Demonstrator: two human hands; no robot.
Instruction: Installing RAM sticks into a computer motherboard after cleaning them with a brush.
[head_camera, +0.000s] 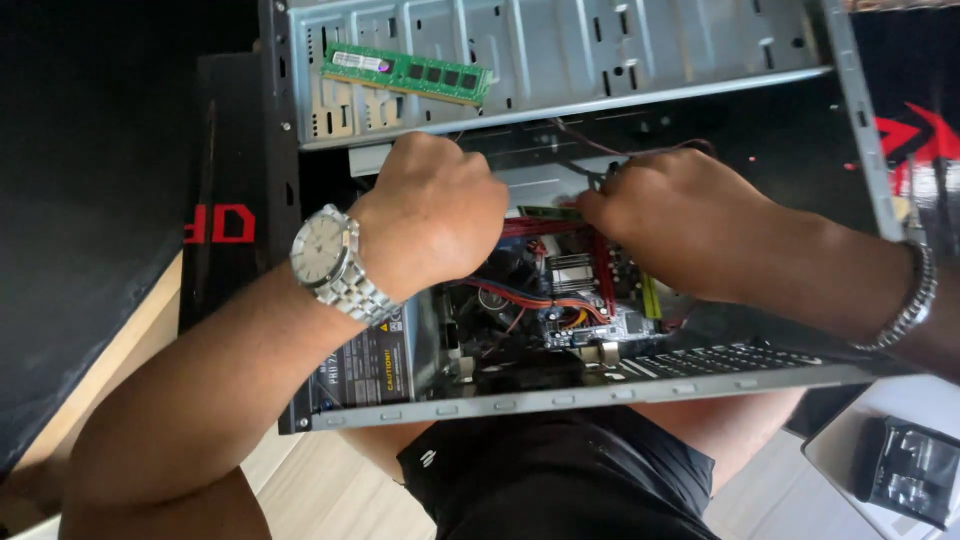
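Motherboard (575, 290) — inside the open computer case (560, 60), directly under both sets of fingers. Left hand (435, 215) clenched, right hand (680, 220) curled; what either grasps, cannot tell. Green memory stick (405, 72) lies beyond the knuckles.

Open grey computer case (560, 60) on its side, red motherboard (580, 280) inside, partly hidden

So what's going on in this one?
A person has both hands inside an open computer case. The left hand is closed in a fist and the right hand reaches in beside it, above the motherboard. A green memory stick lies loose on the case's metal panel.
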